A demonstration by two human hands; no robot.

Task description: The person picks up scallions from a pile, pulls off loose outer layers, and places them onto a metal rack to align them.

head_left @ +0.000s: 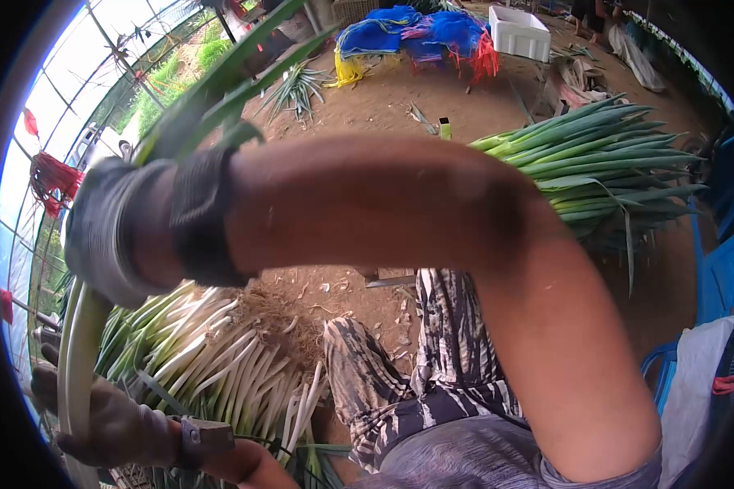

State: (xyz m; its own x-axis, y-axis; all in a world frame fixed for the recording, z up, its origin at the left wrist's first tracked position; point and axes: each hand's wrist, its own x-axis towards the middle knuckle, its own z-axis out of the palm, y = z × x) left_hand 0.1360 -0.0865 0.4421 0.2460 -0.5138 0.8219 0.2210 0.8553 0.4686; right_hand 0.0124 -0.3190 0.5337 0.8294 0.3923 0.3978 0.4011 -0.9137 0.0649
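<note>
My right arm crosses the view, and its gloved right hand [110, 228] is at the far left, blurred, closed round a large green onion. The onion's pale stalk [80, 359] runs down below that hand, and its long green leaves [220, 94] reach up above it. Lower down, my gloved left hand [118, 420] has its fingers round the same stalk. Beside it on the ground lies a heap of green onions [212, 350] with white stalks and roots toward my legs. Part of the stalk is hidden by the right glove.
A stack of trimmed green onions [595, 159] stands at the right. Blue net bags [416, 33] and a white foam box [519, 33] are at the back. A blue chair [719, 277] stands close on my right. Loose onion leaves [296, 90] lie on the dirt floor.
</note>
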